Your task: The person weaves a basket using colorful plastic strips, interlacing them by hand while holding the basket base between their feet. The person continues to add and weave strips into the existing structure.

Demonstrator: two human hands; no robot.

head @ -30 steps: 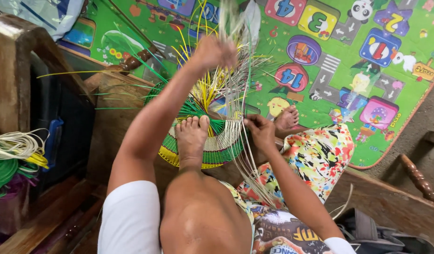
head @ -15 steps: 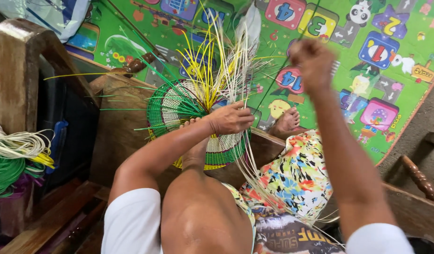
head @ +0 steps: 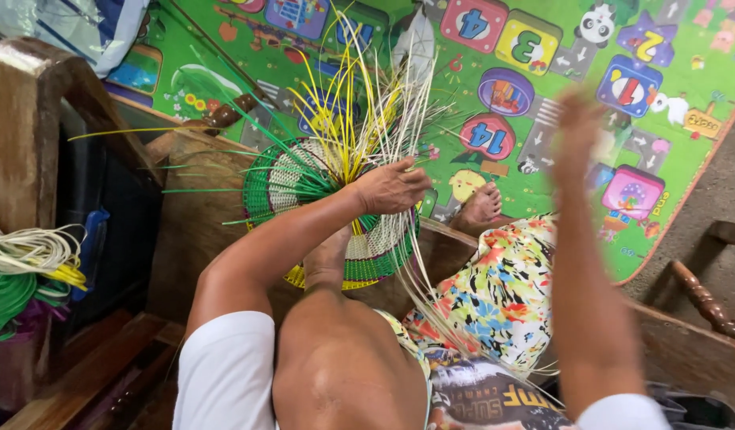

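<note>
Home: play mat (head: 542,95), wooden bench (head: 33,103)

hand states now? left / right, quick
Left hand: closed, gripping the strips at the middle of the round woven piece.
Right hand: raised over the play mat, motion-blurred; cannot tell if open or holding anything.

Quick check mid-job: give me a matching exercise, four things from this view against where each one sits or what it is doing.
Things:
1. left hand
2. right hand
3. round green-and-white woven basket base
4. coil of green and cream strips

Places or states:
A. far left, beside the wooden frame
B. raised and blurred over the play mat
C. propped against a foot
D. gripping the upright strands

Pairs: 1-D, 2-B, 3-C, 4-A
</note>
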